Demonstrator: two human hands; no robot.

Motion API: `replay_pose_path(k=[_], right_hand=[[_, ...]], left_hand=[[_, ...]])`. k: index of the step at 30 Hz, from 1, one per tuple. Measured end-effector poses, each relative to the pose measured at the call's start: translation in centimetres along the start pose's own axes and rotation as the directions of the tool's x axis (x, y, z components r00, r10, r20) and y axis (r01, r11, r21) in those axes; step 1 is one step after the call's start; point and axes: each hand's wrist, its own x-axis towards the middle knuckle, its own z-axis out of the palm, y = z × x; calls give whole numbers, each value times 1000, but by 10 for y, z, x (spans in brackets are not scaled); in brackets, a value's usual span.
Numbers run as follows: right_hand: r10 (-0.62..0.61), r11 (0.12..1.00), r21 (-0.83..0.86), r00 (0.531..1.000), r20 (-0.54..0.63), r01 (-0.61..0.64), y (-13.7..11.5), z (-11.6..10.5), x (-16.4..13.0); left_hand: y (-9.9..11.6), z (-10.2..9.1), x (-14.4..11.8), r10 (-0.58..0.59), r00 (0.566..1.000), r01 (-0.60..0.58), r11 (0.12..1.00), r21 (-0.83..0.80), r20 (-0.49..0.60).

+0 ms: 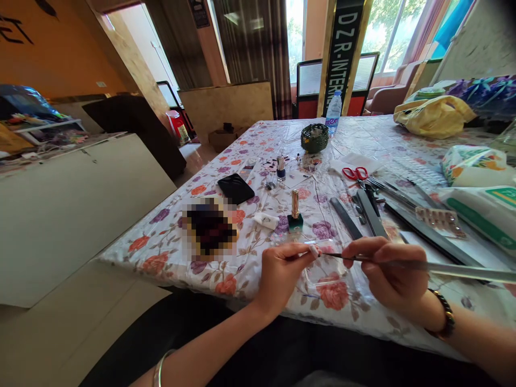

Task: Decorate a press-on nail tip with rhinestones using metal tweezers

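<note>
My left hand is closed in a pinch, with a small white piece like a false nail tip at its fingertips. My right hand grips a long, thin brush-like tool; its dark tip points left and meets or nearly meets the white piece. Just beyond the fingertips stands a dark green nail polish bottle with a gold cap. Under my hands lies a clear plastic tray. A small white tube-like item rests left of the green bottle.
The flowered tablecloth covers the table. Nail files, red scissors and several slim tools lie at right, beside a wipes pack. Farther back are a blue polish bottle, woven basket and water bottle. A black phone-like slab lies left.
</note>
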Motion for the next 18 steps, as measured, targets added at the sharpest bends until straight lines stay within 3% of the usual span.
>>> replay_pose_path(k=[8,18], right_hand=[[-24,984,-172,989,147,50,-12,-2,1],[-108,950,-256,957,271,180,-15,-8,-4]], left_hand=[[0,-1,0,-23,1000,23,1000,-12,18],[3,-1,1,-22,1000,24,995,-97,22]])
